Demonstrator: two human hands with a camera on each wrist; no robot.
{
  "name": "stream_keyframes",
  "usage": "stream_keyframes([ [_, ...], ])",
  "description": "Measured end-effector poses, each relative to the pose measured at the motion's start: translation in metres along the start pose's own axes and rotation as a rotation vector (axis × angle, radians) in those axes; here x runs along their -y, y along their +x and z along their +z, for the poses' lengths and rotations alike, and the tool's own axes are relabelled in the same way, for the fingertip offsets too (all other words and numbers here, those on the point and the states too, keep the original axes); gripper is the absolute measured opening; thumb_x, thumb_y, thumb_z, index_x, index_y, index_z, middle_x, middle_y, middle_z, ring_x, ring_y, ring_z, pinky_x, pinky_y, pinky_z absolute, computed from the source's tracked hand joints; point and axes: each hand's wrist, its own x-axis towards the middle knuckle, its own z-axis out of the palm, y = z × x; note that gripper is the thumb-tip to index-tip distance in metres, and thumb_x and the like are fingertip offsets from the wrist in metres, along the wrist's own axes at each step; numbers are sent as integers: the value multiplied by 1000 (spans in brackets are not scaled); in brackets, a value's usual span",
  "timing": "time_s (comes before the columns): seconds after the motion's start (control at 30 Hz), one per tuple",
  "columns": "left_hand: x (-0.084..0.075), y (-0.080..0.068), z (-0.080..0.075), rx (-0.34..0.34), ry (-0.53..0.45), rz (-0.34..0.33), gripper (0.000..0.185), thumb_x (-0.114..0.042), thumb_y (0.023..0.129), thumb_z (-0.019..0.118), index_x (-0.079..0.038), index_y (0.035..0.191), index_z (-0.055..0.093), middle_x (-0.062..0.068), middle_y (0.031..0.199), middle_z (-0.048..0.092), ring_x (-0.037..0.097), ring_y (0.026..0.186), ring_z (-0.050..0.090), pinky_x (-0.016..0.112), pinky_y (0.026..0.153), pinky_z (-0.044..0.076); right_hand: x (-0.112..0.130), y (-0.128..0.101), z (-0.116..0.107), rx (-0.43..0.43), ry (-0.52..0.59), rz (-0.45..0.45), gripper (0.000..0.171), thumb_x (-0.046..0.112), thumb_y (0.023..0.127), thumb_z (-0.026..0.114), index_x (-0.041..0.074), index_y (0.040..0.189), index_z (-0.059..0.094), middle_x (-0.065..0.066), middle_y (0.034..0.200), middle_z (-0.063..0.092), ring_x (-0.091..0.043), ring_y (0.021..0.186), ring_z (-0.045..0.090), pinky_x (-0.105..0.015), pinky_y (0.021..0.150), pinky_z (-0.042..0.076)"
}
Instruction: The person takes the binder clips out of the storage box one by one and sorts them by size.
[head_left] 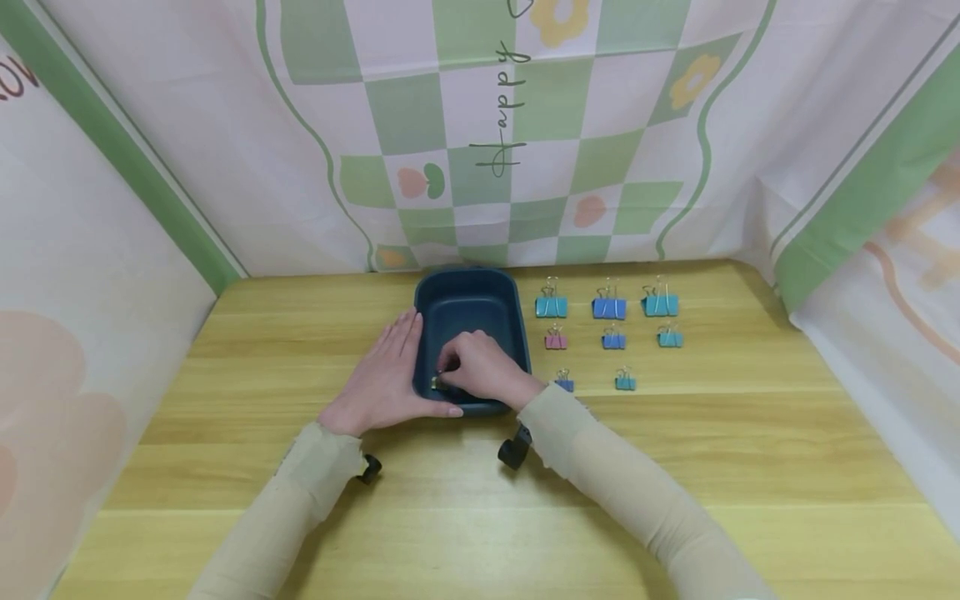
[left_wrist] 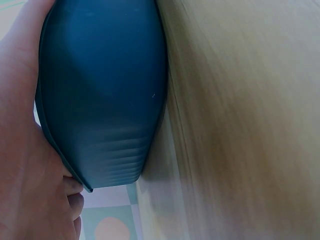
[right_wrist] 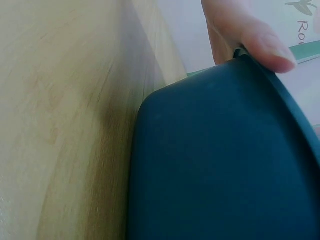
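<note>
A dark blue rectangular tray [head_left: 468,315] stands at the back middle of the wooden table. My left hand [head_left: 384,375] lies along its left side, fingers straight at the rim and thumb stretched over the front edge. The left wrist view shows this hand beside the tray's outer wall [left_wrist: 105,75]. My right hand [head_left: 483,367] reaches down inside the tray and pinches a small yellowish binder clip [head_left: 436,383] low near the front left corner; the fingers partly hide it. In the right wrist view the tray's wall [right_wrist: 215,150] hides the right hand, and the left thumb [right_wrist: 270,50] shows over the rim.
Right of the tray, several binder clips stand in rows: large ones at the back, such as a blue clip [head_left: 609,308], a pink clip [head_left: 556,342] in the middle row, and a small teal clip [head_left: 626,383] in front. A printed curtain [head_left: 480,200] hangs behind the table.
</note>
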Motion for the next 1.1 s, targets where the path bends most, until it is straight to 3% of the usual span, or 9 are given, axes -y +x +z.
stream_keyframes([
  [0.17, -1, 0, 0, 7, -2, -5, 145, -99, 68, 47, 3, 161, 3, 18, 168, -1, 25, 154, -4, 41, 124, 4, 0, -1, -4, -28, 8, 8, 5, 15, 89, 80, 11, 92, 79, 6, 85, 73, -6, 76, 65, -28, 73, 55],
  [0.57, -1, 0, -3, 5, -11, -8, 144, -98, 68, 48, 2, 161, 5, 18, 169, 2, 24, 154, -4, 41, 124, 4, 3, -6, -29, -112, 54, -12, 28, 9, 88, 80, 3, 115, 77, -6, 105, 76, -13, 89, 72, -28, 77, 59],
  [1.1, -2, 1, -3, 28, -9, -33, 145, -100, 66, 47, -2, 162, 0, 15, 169, -1, 23, 154, -5, 41, 123, 4, 3, -21, -68, -154, 95, -16, 29, 5, 90, 78, 2, 119, 75, -9, 112, 74, -17, 89, 73, -33, 78, 61],
])
